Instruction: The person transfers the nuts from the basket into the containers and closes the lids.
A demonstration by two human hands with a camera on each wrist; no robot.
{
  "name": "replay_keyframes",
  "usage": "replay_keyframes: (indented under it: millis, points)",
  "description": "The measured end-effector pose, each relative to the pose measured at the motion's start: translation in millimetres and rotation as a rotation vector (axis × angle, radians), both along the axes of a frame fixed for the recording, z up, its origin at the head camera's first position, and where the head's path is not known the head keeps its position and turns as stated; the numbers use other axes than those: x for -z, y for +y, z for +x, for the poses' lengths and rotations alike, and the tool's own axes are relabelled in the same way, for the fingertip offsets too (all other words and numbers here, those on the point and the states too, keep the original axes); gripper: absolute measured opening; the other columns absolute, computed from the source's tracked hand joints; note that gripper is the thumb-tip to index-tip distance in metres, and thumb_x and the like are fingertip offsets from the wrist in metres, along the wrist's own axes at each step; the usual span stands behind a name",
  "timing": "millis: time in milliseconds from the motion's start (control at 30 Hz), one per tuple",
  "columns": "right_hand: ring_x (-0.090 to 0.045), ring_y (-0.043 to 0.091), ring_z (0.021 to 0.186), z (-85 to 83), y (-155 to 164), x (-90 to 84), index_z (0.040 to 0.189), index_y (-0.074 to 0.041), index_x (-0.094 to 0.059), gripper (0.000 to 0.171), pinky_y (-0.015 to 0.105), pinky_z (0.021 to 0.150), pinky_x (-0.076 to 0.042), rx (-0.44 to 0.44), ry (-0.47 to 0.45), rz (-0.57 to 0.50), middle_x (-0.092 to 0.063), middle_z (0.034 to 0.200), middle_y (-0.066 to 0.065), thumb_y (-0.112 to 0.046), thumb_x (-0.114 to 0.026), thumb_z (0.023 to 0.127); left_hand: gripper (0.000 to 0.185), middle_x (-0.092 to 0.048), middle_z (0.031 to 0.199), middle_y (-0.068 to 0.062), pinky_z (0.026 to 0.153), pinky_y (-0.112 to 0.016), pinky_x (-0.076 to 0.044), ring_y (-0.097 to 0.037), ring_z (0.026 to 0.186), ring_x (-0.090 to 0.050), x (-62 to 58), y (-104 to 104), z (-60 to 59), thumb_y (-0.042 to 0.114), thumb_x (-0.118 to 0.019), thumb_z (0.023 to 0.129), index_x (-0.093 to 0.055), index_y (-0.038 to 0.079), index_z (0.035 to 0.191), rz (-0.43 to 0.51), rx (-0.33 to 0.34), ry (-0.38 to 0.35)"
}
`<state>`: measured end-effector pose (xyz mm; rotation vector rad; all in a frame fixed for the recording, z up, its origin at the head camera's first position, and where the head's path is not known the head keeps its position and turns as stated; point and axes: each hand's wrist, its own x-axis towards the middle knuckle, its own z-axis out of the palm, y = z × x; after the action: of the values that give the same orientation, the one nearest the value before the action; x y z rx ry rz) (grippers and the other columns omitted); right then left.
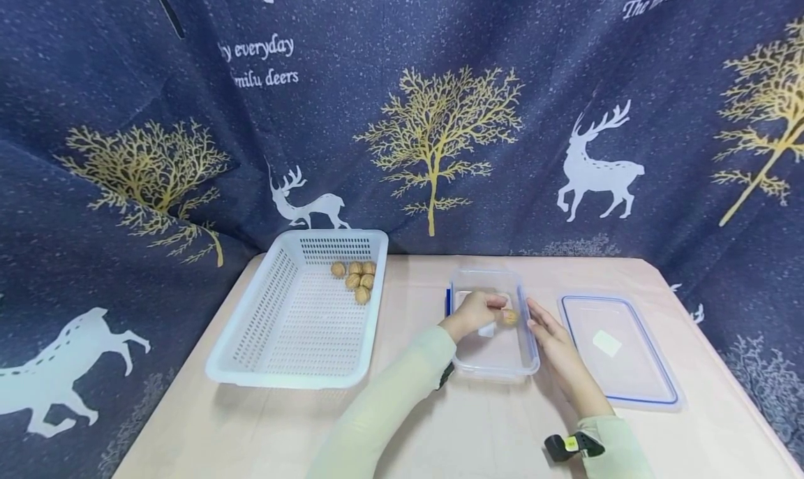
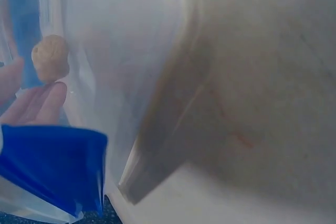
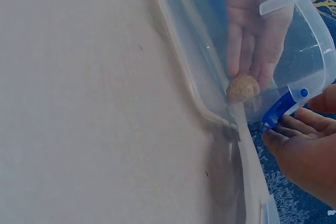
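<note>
A clear lidless food container (image 1: 496, 371) with blue clips stands right of the middle of the table. My left hand (image 1: 475, 314) reaches into it and holds a walnut (image 1: 510, 316) at its fingertips, close to the container's right wall. In the right wrist view the same walnut (image 3: 242, 88) shows through the clear plastic, with fingertips on either side of it. Outside the right wall, my right hand (image 1: 557, 346) has its fingers extended along the rim. A blue clip (image 3: 283, 108) is right at its fingers in the right wrist view.
A white perforated basket (image 1: 292, 380) with several walnuts (image 1: 354, 281) in its far right corner stands on the left. The clear lid (image 1: 647, 357) with a blue seal lies at the right. A dark printed cloth (image 1: 402, 137) hangs behind the table (image 1: 414, 444).
</note>
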<state>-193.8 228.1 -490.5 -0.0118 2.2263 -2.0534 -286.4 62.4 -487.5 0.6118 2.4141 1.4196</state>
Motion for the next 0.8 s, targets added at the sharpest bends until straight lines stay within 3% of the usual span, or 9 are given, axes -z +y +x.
replay_keyframes:
  millis: [167,400,567,800]
  points:
    - [-0.004,0.035,0.145,0.4,-1,-0.1,0.154,-0.008,-0.009,0.056,0.052,0.117,-0.006,0.003,0.0,0.002,-0.006,0.159,0.016,-0.015,-0.035,0.105,0.031,-0.068,0.115,-0.012,0.088,-0.015,-0.05,-0.019,0.105,-0.065,-6.7,-3,-1.2,0.002,-0.066,0.088,-0.066,-0.002,0.118,0.018,-0.019,0.013]
    - [-0.004,0.035,0.145,0.2,-1,0.8,0.154,-0.008,-0.009,0.056,0.051,0.117,-0.005,0.008,-0.001,-0.016,-0.005,0.16,0.016,-0.015,-0.036,0.105,0.03,-0.069,0.115,-0.01,0.087,-0.017,-0.05,-0.019,0.106,-0.065,-27.6,-8,-7.5,0.005,-0.065,0.09,-0.066,0.0,0.119,0.015,-0.028,0.041]
    - [-0.004,0.035,0.146,-0.9,-1,2.0,0.154,-0.006,-0.01,0.056,0.05,0.117,-0.005,0.01,0.002,-0.024,-0.004,0.16,0.016,-0.016,-0.036,0.105,0.03,-0.069,0.115,-0.01,0.087,-0.017,-0.051,-0.019,0.107,-0.064,-48.1,-11,-16.4,0.005,-0.065,0.09,-0.065,0.002,0.12,0.038,-0.015,0.046]
    - [-0.003,0.034,0.146,0.2,-1,1.6,0.154,-0.008,-0.009,0.057,0.049,0.117,-0.006,0.012,-0.01,-0.021,-0.003,0.16,0.015,-0.018,-0.036,0.105,0.032,-0.068,0.116,-0.014,0.084,-0.016,-0.052,-0.019,0.104,-0.066,-87.6,-26,-34.7,0.006,-0.066,0.09,-0.063,0.001,0.122,0.111,0.009,0.072]
